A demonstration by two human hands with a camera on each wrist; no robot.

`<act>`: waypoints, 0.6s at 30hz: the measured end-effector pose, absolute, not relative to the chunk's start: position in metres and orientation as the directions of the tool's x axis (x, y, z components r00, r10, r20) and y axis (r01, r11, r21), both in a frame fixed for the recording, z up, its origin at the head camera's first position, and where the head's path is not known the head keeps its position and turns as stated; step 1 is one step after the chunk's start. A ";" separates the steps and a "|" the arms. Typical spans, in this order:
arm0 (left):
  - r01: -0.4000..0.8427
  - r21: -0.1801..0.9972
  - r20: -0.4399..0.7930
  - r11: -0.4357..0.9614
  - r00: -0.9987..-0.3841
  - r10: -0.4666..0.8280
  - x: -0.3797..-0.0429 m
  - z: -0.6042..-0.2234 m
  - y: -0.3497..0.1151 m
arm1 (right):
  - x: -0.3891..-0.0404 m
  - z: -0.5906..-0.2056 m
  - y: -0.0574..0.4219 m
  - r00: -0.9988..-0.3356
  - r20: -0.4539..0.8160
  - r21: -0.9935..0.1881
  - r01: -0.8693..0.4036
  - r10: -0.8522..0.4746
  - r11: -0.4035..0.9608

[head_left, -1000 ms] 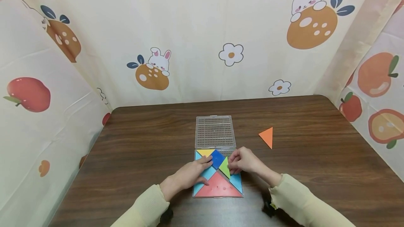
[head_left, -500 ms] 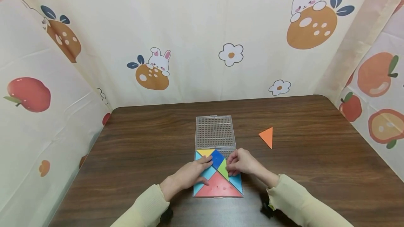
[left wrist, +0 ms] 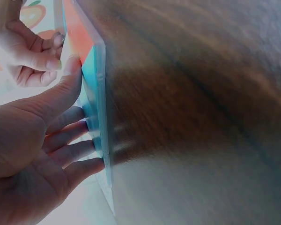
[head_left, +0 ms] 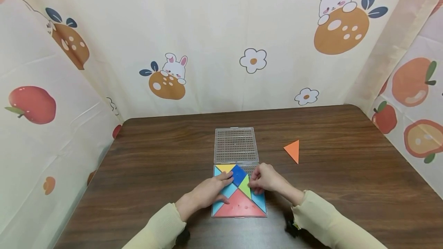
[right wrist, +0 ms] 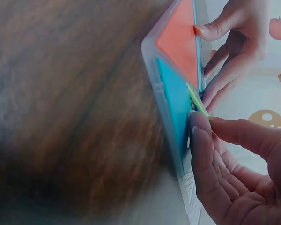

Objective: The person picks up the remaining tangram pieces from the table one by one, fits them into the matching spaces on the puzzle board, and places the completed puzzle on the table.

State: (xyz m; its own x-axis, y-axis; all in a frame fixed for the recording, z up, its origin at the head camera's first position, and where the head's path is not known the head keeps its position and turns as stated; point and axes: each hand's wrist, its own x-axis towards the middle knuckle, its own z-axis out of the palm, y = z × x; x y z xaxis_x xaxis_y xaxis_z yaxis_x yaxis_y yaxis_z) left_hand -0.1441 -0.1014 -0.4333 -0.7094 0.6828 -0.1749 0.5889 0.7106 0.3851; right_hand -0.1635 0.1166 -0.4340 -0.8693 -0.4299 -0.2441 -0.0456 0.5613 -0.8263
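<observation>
A clear plastic case (head_left: 239,217) holds flat tangram pieces. My left hand (head_left: 207,192) rests with extended fingers on the light-blue pieces at the case's left side, its fingertips reaching the dark-blue square (head_left: 239,175). Between thumb and index finger, my right hand (head_left: 265,178) pinches the outer edge of a green triangle (head_left: 245,186). This triangle lies against the square and above the large red triangle (head_left: 240,205); in the right wrist view the green piece (right wrist: 198,101) looks slightly tilted. A light-blue triangle (right wrist: 174,108) sits below the right fingers. The yellow triangle (head_left: 224,167) is partly covered by the left hand.
The case's gridded lid (head_left: 236,145) lies folded open behind it. An orange triangle (head_left: 293,151) lies apart on the wooden table (head_left: 166,153), right of the lid. A printed curtain (head_left: 207,22) stands along the back and both sides.
The right hand has shifted slightly left and down with the green triangle, closing the gap to the dark-blue square and red triangle. The left hand has stayed in place.
</observation>
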 end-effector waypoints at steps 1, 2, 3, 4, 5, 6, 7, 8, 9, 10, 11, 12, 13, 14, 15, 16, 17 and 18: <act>0.589 0.385 -0.175 0.710 -0.709 0.683 -0.144 -0.433 -0.102 | -0.163 -0.434 0.117 -0.869 -0.250 -0.821 -0.043 -0.427 0.569; 0.590 0.384 -0.174 0.710 -0.709 0.683 -0.144 -0.433 -0.102 | -0.163 -0.434 0.116 -0.868 -0.256 -0.818 -0.040 -0.425 0.574; 0.591 0.383 -0.174 0.710 -0.709 0.683 -0.144 -0.433 -0.102 | -0.163 -0.434 0.116 -0.868 -0.260 -0.814 -0.039 -0.424 0.580; 0.592 0.382 -0.173 0.710 -0.708 0.684 -0.144 -0.433 -0.102 | -0.163 -0.434 0.116 -0.866 -0.263 -0.812 -0.039 -0.424 0.582; 0.592 0.382 -0.174 0.710 -0.708 0.684 -0.144 -0.433 -0.102 | -0.163 -0.434 0.116 -0.866 -0.267 -0.811 -0.035 -0.422 0.584; 0.593 0.381 -0.173 0.710 -0.708 0.684 -0.144 -0.433 -0.102 | -0.163 -0.434 0.116 -0.866 -0.270 -0.810 -0.033 -0.422 0.586; 0.593 0.381 -0.173 0.710 -0.708 0.685 -0.145 -0.433 -0.102 | -0.163 -0.434 0.116 -0.865 -0.271 -0.809 -0.033 -0.422 0.587; 0.594 0.381 -0.172 0.709 -0.708 0.685 -0.144 -0.433 -0.102 | -0.163 -0.434 0.116 -0.865 -0.271 -0.808 -0.034 -0.422 0.588; 0.594 0.381 -0.172 0.709 -0.708 0.685 -0.144 -0.433 -0.102 | -0.163 -0.434 0.116 -0.865 -0.268 -0.807 -0.038 -0.424 0.589; 0.594 0.381 -0.172 0.709 -0.707 0.686 -0.144 -0.433 -0.102 | -0.163 -0.434 0.116 -0.864 -0.267 -0.806 -0.043 -0.427 0.591; 0.593 0.382 -0.173 0.709 -0.707 0.685 -0.144 -0.433 -0.102 | -0.163 -0.434 0.116 -0.864 -0.265 -0.804 -0.048 -0.428 0.593; 0.592 0.382 -0.174 0.709 -0.708 0.685 -0.144 -0.433 -0.101 | -0.163 -0.434 0.116 -0.863 -0.263 -0.802 -0.053 -0.431 0.595; 0.592 0.382 -0.174 0.710 -0.708 0.685 -0.144 -0.433 -0.101 | -0.163 -0.434 0.116 -0.863 -0.260 -0.801 -0.057 -0.433 0.596; 0.592 0.382 -0.175 0.710 -0.708 0.684 -0.144 -0.433 -0.101 | -0.163 -0.435 0.116 -0.863 -0.259 -0.800 -0.060 -0.434 0.597; 0.592 0.382 -0.174 0.710 -0.708 0.684 -0.144 -0.433 -0.101 | -0.162 -0.434 0.116 -0.863 -0.256 -0.800 -0.064 -0.435 0.597; 0.594 0.380 -0.172 0.709 -0.708 0.685 -0.144 -0.433 -0.101 | -0.162 -0.434 0.116 -0.863 -0.255 -0.799 -0.066 -0.437 0.597; 0.595 0.378 -0.172 0.709 -0.707 0.686 -0.144 -0.433 -0.101 | -0.162 -0.434 0.116 -0.863 -0.253 -0.800 -0.068 -0.438 0.596; 0.599 0.375 -0.169 0.708 -0.706 0.687 -0.144 -0.432 -0.101 | -0.162 -0.434 0.116 -0.863 -0.251 -0.801 -0.070 -0.439 0.595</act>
